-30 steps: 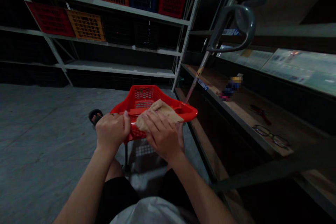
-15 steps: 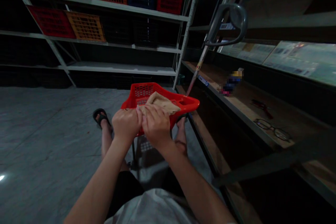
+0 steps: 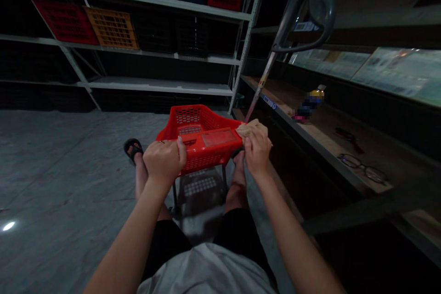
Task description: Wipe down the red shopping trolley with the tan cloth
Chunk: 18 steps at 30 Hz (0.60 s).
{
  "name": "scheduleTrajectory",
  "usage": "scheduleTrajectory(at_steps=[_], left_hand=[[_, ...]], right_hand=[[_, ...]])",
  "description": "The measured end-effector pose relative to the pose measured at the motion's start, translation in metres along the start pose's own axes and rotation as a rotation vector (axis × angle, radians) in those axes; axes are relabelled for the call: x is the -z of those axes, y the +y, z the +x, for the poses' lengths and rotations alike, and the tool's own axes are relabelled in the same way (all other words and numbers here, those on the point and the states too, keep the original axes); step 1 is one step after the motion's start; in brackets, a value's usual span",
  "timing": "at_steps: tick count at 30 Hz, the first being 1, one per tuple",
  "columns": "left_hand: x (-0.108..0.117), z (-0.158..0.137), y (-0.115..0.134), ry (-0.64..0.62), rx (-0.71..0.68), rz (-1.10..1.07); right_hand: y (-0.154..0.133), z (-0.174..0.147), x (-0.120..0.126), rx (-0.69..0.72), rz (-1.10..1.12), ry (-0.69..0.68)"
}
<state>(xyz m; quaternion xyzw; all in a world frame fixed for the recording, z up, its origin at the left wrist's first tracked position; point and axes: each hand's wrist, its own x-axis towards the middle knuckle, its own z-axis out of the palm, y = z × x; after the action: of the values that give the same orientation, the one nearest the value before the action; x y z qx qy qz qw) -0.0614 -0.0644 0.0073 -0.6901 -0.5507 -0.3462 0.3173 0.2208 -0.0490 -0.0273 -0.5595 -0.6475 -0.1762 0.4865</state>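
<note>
Though illegible, blue label (image 3: pixel 269 102) beyond cloth (image 3: pixel 251 127)

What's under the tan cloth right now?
Under the tan cloth is the near right corner of the red cart; the right hand is on the cloth. The surface directly beneath is covered, so it can't be seen.

Dimly lit grey floor (image 3: pixel 69 174) with a bright spot (image 3: pixel 8 226); white rack (image 3: pixel 155 84) behind; wooden shelf (image 3: pixel 322 135) at right, label (image 3: pixel 269 102) on its front edge.
</note>
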Motion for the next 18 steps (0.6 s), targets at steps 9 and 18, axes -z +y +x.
scheduleTrajectory(at_steps=[9,18], left_hand=[[-0.011,0.014,0.02,-0.05,-0.027,-0.022],[-0.011,0.013,0.011,0.113,-0.145,-0.08]], right_hand=[[-0.111,-0.012,-0.028,0.269,0.092,-0.229],[0.042,0.025,-0.023,-0.023,0.163,-0.078]])
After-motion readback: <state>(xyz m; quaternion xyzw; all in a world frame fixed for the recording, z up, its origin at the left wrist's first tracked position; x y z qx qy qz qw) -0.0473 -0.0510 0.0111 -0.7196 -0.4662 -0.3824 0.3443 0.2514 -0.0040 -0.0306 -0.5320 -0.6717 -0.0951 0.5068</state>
